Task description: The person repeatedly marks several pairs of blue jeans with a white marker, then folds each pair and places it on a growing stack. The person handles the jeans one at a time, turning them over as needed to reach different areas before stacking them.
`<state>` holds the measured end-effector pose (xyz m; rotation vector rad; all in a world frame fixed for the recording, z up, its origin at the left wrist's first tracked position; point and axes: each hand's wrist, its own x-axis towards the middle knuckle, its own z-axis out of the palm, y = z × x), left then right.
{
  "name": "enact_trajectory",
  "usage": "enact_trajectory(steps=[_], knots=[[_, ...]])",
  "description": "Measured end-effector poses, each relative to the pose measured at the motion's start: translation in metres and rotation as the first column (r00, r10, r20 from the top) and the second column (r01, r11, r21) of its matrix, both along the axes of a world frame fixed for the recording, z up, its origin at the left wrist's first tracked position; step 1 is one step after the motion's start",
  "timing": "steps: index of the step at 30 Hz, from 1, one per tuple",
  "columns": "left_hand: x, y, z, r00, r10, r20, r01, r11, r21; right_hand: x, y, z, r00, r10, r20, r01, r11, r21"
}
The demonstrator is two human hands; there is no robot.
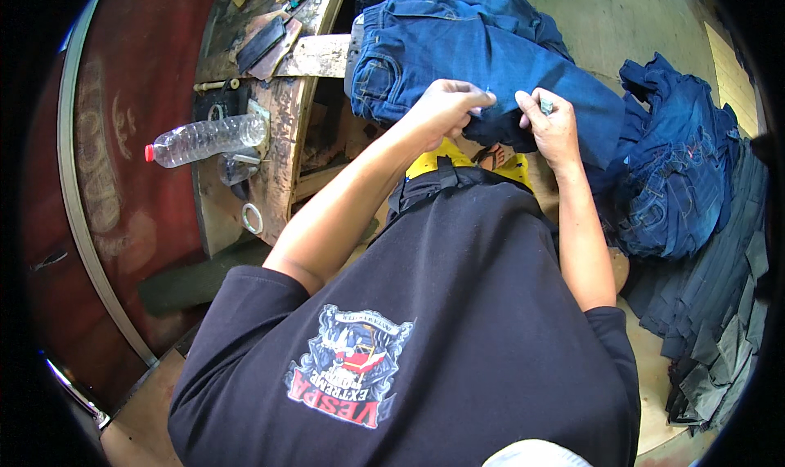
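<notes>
Blue denim trousers (482, 62) lie across a narrow board in front of me, waistband to the left and legs reaching right. Just above the near edge of the denim, my left hand (446, 114) is closed, its thumb and forefinger pinched toward the middle. Whatever sits in that pinch is too small to make out. Opposite it, my right hand (556, 132) is curled, with a small grey-green object (546, 105) showing between its fingers; its kind is unclear. The two hands are a short gap apart.
A worn wooden bench (286, 140) on the left carries a dark flat tool (262, 46) and a clear plastic bottle (213, 138) with a red cap, lying sideways. More denim trousers (675, 164) are heaped at right, above stacked dark grey cloth (695, 303).
</notes>
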<state>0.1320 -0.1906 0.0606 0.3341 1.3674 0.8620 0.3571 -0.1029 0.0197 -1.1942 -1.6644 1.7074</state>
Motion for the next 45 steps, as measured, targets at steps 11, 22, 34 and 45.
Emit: enact_trajectory(steps=[11, 22, 34, 45], knots=[[0.003, -0.002, -0.013, 0.978, -0.136, -0.160, 0.164, 0.970, 0.179, 0.001, -0.005, -0.002, 0.994, 0.005, -0.110, -0.003, 1.000, 0.020], [0.005, -0.007, 0.003, 0.957, 0.077, -0.278, -0.062, 0.996, 0.064, 0.007, -0.004, -0.003, 0.992, 0.035, -0.124, -0.027, 0.998, 0.064], [0.000, -0.027, -0.002, 0.959, 0.255, 0.125, -0.255, 0.967, -0.016, 0.008, -0.004, -0.004, 0.989, 0.049, -0.141, -0.044, 0.998, 0.035], [0.008, -0.033, -0.013, 0.997, 0.015, -0.078, -0.004, 0.989, 0.148, 0.010, -0.007, -0.001, 0.985, 0.091, -0.149, -0.095, 0.995, -0.017]])
